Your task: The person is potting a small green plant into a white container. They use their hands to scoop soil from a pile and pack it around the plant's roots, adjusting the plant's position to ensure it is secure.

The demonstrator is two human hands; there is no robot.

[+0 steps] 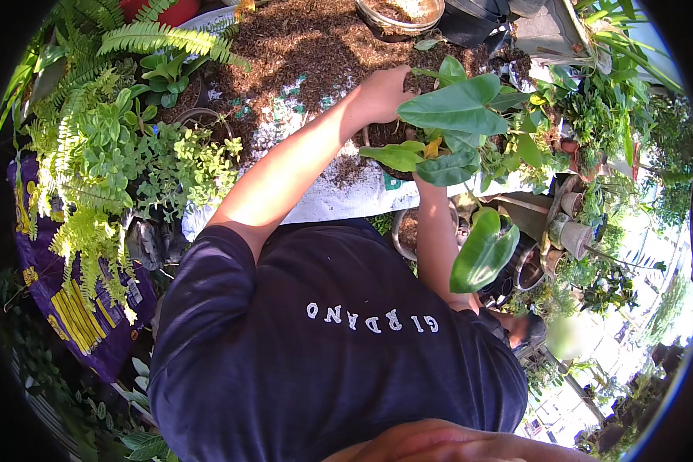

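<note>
A plant with broad, arrow-shaped green leaves (453, 107) spreads over the right side of the work surface. My left hand (384, 95) reaches to its upper left, fingertips at a brown clump (420, 84) beside a stem. Leaves and shade obscure whether those fingers close on it. Just below that hand, a pot (366, 136) with dark contents shows partly under the foliage. My right hand (411, 136) is mostly hidden behind the lower leaves, so its grip cannot be seen; the wrist comes up beneath them. One yellowed leaf (432, 148) hangs among the green ones.
Loose brown potting mix (306, 43) covers much of a white plastic sheet (341, 199). Ferns and leafy plants (110, 133) crowd the left, above a purple bag (86, 312). Pots (401, 14) stand at the back; a soil-filled pot (410, 228) sits below the sheet's front edge.
</note>
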